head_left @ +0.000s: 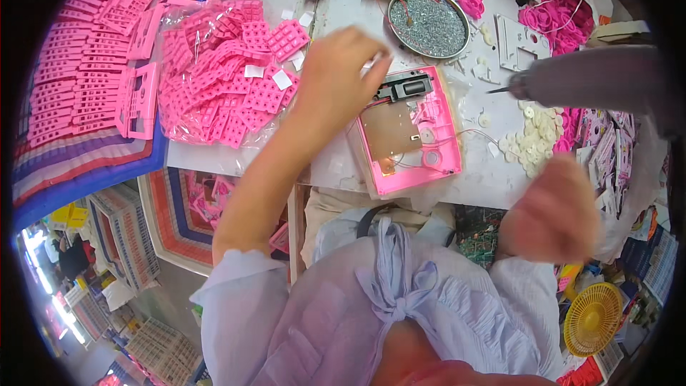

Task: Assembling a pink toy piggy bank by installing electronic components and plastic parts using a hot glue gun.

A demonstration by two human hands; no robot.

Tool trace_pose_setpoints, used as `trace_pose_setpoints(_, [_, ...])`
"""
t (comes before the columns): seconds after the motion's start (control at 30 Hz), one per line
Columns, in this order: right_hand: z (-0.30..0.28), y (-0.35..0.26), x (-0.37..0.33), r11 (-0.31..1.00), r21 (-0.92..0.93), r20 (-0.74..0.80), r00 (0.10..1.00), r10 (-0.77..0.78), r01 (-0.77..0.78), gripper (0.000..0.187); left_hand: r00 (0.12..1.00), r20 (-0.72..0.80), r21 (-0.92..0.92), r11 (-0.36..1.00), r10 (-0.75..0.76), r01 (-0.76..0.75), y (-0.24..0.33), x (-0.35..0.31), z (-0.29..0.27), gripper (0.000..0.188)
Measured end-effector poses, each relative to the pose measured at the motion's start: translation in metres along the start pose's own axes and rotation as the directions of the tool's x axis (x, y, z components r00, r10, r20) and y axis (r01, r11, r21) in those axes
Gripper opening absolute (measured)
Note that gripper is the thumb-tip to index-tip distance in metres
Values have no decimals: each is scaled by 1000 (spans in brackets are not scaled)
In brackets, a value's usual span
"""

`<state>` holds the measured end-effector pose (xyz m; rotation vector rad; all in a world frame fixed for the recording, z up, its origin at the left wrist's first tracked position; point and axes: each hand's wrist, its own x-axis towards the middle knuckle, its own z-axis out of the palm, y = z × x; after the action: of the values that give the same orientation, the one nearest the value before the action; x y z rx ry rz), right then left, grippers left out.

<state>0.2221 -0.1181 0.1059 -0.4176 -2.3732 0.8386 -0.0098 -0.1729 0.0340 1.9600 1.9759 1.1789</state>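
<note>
- White worktop [482, 177] spanned the frame, with pink keypads [246, 78] heaped at upper left.
- Pink case [447, 129] lay hollow side up at centre.
- Left hand [339, 70], thumb and fingers drawn close, was beside its upper left corner; contents could not be told.
- Right hand [554, 213], lower right, was blurred; state could not be told.
- Case judged light, stiff, slick; best held by outer walls, clear of fragile wire [474, 131] and board [387, 132].

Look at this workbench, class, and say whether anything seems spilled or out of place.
The white discs look odd: they lie in a loose heap on the table, while the metal bits sit in a dish. Paper scraps lie scattered over the pink parts. The open pink case shows no clear damage.
</note>
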Motion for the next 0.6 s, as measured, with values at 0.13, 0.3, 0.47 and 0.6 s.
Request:
trace_pose_setpoints(0.13, [-24,-7,48,798,601,-45,994,96,-49,40,961,234,245,948,146,-204,-11,95,67,14])
trace_pose_setpoints(0.3, [-18,3,92,433,893,92,992,83,-119,41,896,439,354,903,69,-243,-11,115,97,15])
trace_pose_setpoints(0.47, [-2,6,101,532,838,-312,904,291,118,55,905,417,283,934,85,-218,-19,114,98,18])
trace_pose_setpoints(0.6, [-2,21,92,767,620,-560,777,287,164,46,907,414,271,940,80,-207,-18,114,95,21])
